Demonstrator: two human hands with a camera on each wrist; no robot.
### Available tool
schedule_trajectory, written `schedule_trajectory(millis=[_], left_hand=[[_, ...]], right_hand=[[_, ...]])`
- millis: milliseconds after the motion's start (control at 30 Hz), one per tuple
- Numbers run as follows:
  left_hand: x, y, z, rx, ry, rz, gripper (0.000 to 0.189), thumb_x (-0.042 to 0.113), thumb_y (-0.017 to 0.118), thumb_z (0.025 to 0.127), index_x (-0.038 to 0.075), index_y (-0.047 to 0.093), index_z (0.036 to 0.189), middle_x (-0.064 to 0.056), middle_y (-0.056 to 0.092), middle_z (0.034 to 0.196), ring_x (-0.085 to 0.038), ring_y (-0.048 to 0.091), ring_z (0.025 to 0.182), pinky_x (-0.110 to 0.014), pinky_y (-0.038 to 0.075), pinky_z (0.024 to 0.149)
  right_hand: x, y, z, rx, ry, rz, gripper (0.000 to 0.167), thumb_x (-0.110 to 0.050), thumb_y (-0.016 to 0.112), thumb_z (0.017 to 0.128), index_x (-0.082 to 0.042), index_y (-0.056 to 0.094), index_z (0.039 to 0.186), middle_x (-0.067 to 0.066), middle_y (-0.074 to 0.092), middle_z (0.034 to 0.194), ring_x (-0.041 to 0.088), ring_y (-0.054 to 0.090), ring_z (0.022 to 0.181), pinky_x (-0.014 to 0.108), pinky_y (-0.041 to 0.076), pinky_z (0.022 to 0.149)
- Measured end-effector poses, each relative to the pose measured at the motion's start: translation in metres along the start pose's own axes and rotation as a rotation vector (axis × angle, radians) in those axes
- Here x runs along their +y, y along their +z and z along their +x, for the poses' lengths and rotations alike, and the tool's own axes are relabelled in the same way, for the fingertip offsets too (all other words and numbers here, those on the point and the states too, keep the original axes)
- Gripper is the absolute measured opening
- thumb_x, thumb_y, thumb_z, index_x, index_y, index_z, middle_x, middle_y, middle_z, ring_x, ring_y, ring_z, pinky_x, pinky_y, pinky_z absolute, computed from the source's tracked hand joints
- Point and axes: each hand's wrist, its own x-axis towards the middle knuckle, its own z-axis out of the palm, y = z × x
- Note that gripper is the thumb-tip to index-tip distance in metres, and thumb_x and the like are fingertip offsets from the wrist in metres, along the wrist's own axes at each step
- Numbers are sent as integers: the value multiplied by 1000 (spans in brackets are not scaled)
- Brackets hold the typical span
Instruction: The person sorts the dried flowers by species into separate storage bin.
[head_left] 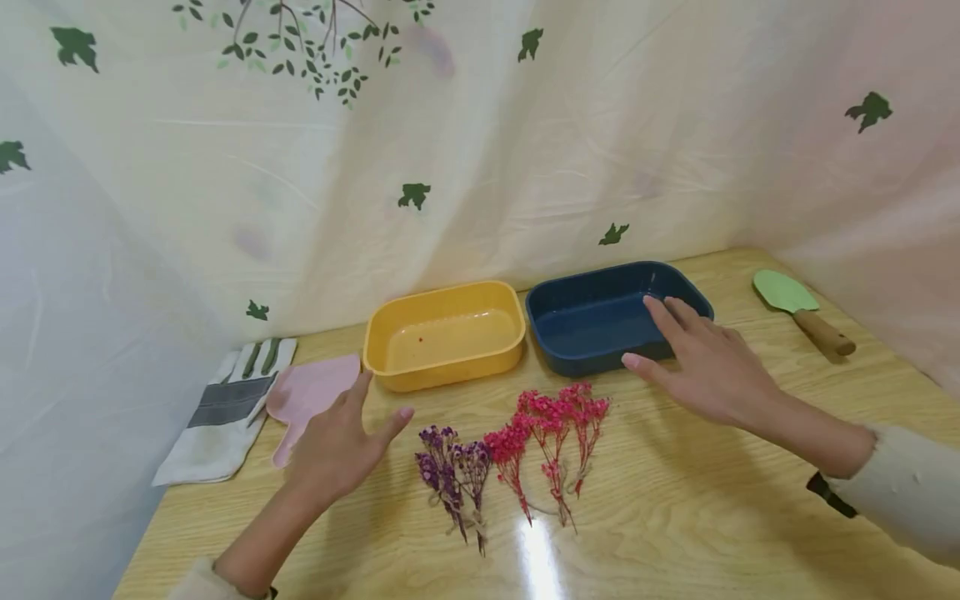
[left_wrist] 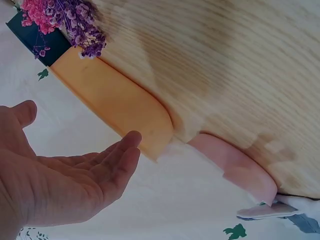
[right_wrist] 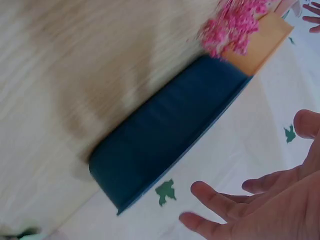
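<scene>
My left hand hovers over the table's left part with its fingers extended and thumb spread, holding nothing. It is nearest to a pink dustpan-shaped piece and the yellow tray. My right hand is spread in front of the dark blue tray, overlapping its right front corner in the head view, and grasps nothing. Between the hands lie small bunches of dried flowers, purple ones on the left and pink-red ones on the right, stems towards me and tied with twine.
A pair of white and grey gloves lies at the table's left edge. At the far right rests a light green trowel with a wooden handle. A white curtain with green leaf prints hangs behind the trays. A small red speck lies in the yellow tray.
</scene>
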Motion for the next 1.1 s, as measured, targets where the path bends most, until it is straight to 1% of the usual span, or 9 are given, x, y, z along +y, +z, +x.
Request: schedule_trajectory(millis=[167, 400, 467, 567, 633, 700, 867, 967, 1100], left_hand=[[-2, 5, -1, 45, -12, -59, 90, 70, 45, 89, 12, 23, 153, -25, 49, 138, -44, 58, 109, -60, 51, 83], [-4, 9, -2, 73, -32, -136, 86, 63, 52, 90, 6, 29, 150, -22, 53, 134, -37, 59, 109, -56, 51, 84], [-4, 10, -1, 77, -38, -165, 85, 61, 54, 90, 5, 30, 149, -23, 52, 134, -38, 59, 111, -56, 50, 86], [-6, 12, 1, 91, -41, -225, 82, 56, 58, 90, 4, 30, 148, -23, 49, 137, -39, 56, 115, -56, 50, 88], [-8, 13, 3, 103, -42, -277, 80, 51, 60, 91, 4, 31, 147, -23, 46, 140, -40, 54, 117, -56, 50, 91], [-9, 15, 7, 113, -45, -339, 79, 48, 62, 91, 3, 30, 147, -23, 43, 142, -40, 52, 120, -55, 49, 94], [-12, 17, 17, 117, -102, -466, 79, 43, 63, 92, 0, 27, 148, -24, 38, 146, -41, 44, 128, -53, 44, 102], [-14, 17, 22, 105, -153, -516, 79, 43, 63, 92, 1, 27, 148, -25, 37, 146, -41, 42, 130, -52, 43, 104], [-16, 15, 29, 58, -222, -630, 77, 44, 62, 92, 6, 26, 149, -24, 35, 147, -39, 39, 132, -51, 41, 106]], right_hand=[[-9, 5, -6, -11, 14, 95, 87, -62, 44, 94, -6, 14, 154, 32, 24, 149, 56, 29, 130, 76, 29, 95], [-19, 16, -15, -60, 18, 232, 81, -60, 46, 94, -9, 23, 153, 31, 24, 149, 54, 32, 129, 75, 40, 85], [-22, 21, -18, -64, 16, 289, 79, -59, 49, 94, -10, 26, 152, 28, 31, 147, 50, 39, 126, 69, 45, 81], [-26, 29, -20, -58, 6, 390, 74, -54, 54, 94, -8, 35, 148, 21, 45, 134, 40, 50, 115, 54, 51, 77], [-29, 35, -22, -55, 2, 470, 69, -48, 58, 93, -5, 40, 144, 17, 51, 125, 32, 52, 107, 43, 51, 74], [-33, 42, -23, -52, 7, 543, 64, -43, 62, 93, -3, 45, 140, 16, 54, 121, 28, 53, 102, 38, 50, 73], [-40, 55, -27, -65, 47, 688, 56, -33, 65, 92, 0, 49, 135, 16, 56, 116, 24, 55, 94, 32, 50, 67], [-44, 60, -27, -67, 68, 715, 52, -32, 65, 93, 0, 52, 132, 12, 57, 108, 22, 55, 91, 30, 50, 66], [-48, 64, -26, -53, 108, 745, 46, -30, 66, 92, -2, 55, 127, 7, 57, 97, 20, 54, 85, 28, 48, 63]])
